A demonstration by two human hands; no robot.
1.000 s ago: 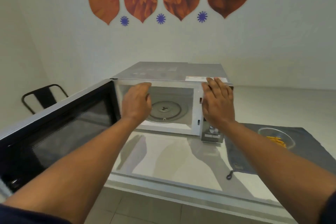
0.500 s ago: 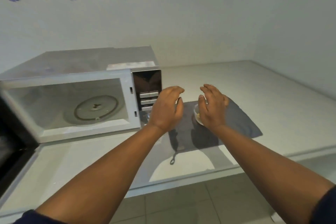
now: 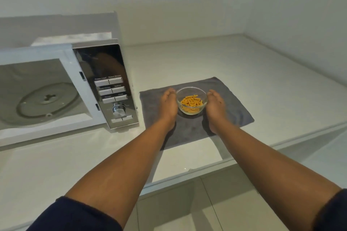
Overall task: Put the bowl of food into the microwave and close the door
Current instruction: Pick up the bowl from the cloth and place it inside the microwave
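A small clear glass bowl (image 3: pixel 191 112) with orange food strips in it rests on a grey cloth (image 3: pixel 231 99) on the white counter. My left hand (image 3: pixel 168 106) cups the bowl's left side and my right hand (image 3: pixel 216 108) cups its right side, both pressed against the glass. To the left stands the microwave (image 3: pixel 110 65), its cavity open with the glass turntable (image 3: pixel 47 100) showing. Its door is out of the frame on the left.
The white counter (image 3: pixel 216 56) runs back to the walls behind and at the right, and its front edge crosses below my forearms. The microwave's control panel with a knob (image 3: pixel 118 110) sits close to the cloth's left edge. Floor tiles show below.
My hands left the microwave's front, moved right to the cloth, and now close around the bowl from both sides. The view has swung right and down.
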